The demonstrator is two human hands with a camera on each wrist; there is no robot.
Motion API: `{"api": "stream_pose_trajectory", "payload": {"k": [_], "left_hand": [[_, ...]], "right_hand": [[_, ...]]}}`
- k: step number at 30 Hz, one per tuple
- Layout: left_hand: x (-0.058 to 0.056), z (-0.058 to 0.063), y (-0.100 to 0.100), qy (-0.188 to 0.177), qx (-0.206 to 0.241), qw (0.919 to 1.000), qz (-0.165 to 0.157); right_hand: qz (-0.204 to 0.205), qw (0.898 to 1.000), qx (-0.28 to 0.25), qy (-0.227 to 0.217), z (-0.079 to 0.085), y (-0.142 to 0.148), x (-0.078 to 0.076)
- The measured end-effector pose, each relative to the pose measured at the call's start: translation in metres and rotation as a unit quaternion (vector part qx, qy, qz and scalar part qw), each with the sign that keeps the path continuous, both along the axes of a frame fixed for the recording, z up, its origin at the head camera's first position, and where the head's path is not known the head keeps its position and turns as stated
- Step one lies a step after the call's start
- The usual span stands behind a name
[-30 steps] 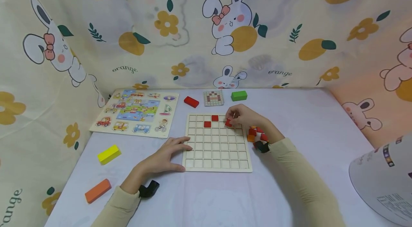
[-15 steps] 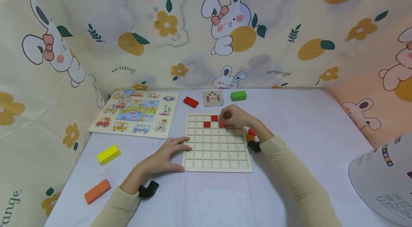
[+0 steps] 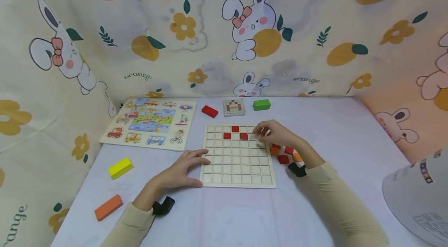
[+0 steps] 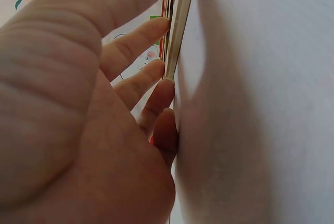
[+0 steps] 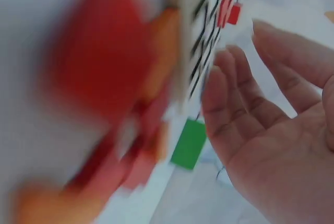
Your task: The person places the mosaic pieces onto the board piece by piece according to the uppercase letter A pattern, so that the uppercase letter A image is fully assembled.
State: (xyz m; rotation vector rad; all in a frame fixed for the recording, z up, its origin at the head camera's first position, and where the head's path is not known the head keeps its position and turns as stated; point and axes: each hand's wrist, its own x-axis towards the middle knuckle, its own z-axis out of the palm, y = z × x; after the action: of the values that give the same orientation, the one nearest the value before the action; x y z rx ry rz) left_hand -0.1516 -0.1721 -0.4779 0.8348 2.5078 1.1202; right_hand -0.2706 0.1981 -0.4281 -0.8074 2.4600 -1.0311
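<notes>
In the head view, the right hand (image 3: pixel 273 133) covers the board's (image 3: pixel 236 157) far right corner, so we cannot see the squares under its fingers. Just to the right of the board and nearer us than those fingers, the wrist hides some of the tiles (image 3: pixel 283 159), and we cannot count them. Beyond the fingertips, the card (image 3: pixel 233 107) bears a pattern too small for us to make out. Well right of them, the picture's edge cuts off the bucket (image 3: pixel 416 192); its print is too small to read. The right wrist view blurs the tiles beside the fingers. In the left wrist view, the left hand's (image 4: pixel 112 130) thumb tip runs off the top, and we cannot identify a red sliver (image 4: pixel 152 140) behind the lower fingers.
</notes>
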Motion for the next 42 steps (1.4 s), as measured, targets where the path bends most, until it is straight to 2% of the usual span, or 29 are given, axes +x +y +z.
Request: {"api": "stream_pose_trajectory", "payload": {"k": [6, 10, 14, 23, 28, 31, 39, 42], "left_hand": [[0.000, 0.000, 0.001, -0.011, -0.004, 0.9999, 0.002], [0.001, 0.001, 0.000, -0.016, -0.005, 0.9999, 0.003], [0.001, 0.001, 0.000, -0.016, -0.002, 0.9999, 0.004], [0.001, -0.001, -0.001, -0.011, -0.001, 0.9999, 0.002], [0.002, 0.000, -0.001, -0.010, -0.002, 0.9999, 0.000], [0.002, 0.001, -0.001, -0.010, -0.005, 0.9999, 0.002], [0.001, 0.003, -0.001, -0.008, -0.006, 0.9999, 0.004], [0.001, 0.002, 0.000, -0.010, -0.006, 0.9999, 0.001]], "right_hand": [[-0.007, 1.000, 0.002, -0.013, -0.008, 0.053, 0.040], [-0.019, 1.000, -0.011, -0.008, -0.015, 0.072, 0.058], [-0.022, 1.000, -0.012, 0.002, -0.016, 0.074, 0.066], [-0.025, 1.000, 0.006, 0.012, -0.014, 0.072, 0.069], [-0.007, 1.000, -0.001, 0.003, -0.010, 0.065, 0.061], [0.010, 1.000, -0.012, -0.011, -0.006, 0.047, 0.049], [0.069, 0.992, -0.087, -0.067, -0.001, -0.039, 0.003], [0.103, 0.988, -0.088, -0.068, -0.004, -0.069, -0.010]]}}
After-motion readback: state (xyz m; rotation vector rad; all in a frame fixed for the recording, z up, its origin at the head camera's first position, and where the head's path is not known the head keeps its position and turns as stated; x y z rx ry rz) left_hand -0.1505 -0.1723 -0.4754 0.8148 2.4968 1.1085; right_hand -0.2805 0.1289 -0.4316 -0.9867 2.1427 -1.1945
